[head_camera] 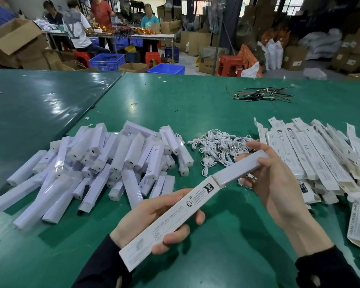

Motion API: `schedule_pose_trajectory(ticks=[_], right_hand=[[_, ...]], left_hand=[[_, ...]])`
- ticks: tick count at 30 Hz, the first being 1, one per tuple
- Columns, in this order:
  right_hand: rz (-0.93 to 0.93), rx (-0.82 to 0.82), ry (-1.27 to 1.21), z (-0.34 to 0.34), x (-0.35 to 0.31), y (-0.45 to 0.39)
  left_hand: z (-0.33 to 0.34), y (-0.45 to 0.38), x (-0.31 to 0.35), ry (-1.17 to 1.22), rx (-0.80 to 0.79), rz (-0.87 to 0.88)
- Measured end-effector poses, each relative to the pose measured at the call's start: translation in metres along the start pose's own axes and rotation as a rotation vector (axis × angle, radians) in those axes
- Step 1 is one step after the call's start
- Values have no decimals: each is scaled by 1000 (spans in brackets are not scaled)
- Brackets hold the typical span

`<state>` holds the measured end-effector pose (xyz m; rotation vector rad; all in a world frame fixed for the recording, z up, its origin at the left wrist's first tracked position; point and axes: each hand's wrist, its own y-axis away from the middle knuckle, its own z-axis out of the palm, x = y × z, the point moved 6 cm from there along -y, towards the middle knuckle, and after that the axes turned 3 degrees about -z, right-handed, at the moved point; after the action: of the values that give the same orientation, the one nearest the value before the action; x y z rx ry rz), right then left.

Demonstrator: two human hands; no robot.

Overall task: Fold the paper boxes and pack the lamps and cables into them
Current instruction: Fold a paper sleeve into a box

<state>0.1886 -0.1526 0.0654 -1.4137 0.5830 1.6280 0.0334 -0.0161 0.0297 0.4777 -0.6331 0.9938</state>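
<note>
The left hand [154, 217] is gripping a long white paper box [170, 217] near the middle of the view, its fingers curling over the printed top face and the thumb lying along the far side. The box is slanting from near left up to far right above the green table [195, 104], with its open end pointing toward the right hand [279, 179]. That hand is holding a white lamp [240, 166], fingers wrapping around its far end, and the lamp's near end is sitting inside the mouth of the box while most of its length is sticking out. Both wrists are wearing dark sleeves [104, 265]. On the table to the left, a loose pile of lamps [104, 163] is lying heaped at many angles. Just right of that pile, and just beyond the right hand, a tangle of white cables [216, 148] is resting on the green surface. Farther right, a stack of flat unfolded boxes [312, 154] is spreading toward the table's right edge, printed faces up. Near the far right of the table, a small bundle of dark wires [262, 94] is lying well apart from everything else. Beyond the table, several people are sitting and standing around another workbench [150, 36], with blue crates [107, 62], red stools [230, 65] and cardboard cartons [13, 42] filling the floor around them.
</note>
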Motion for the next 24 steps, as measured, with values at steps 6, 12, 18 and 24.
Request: schedule_pose_trajectory(ticks=[6, 12, 18, 24], right_hand=[[-33, 133, -45, -8, -6, 2], [-217, 140, 22, -2, -30, 10], [-255, 217, 5, -2, -34, 13], [-210, 188, 53, -1, -31, 13]], left_hand=[[-7, -2, -1, -110, 27, 93], [-15, -9, -1, -220, 71, 53], [-11, -8, -4, -227, 15, 39], [-3, -3, -6, -316, 68, 35]])
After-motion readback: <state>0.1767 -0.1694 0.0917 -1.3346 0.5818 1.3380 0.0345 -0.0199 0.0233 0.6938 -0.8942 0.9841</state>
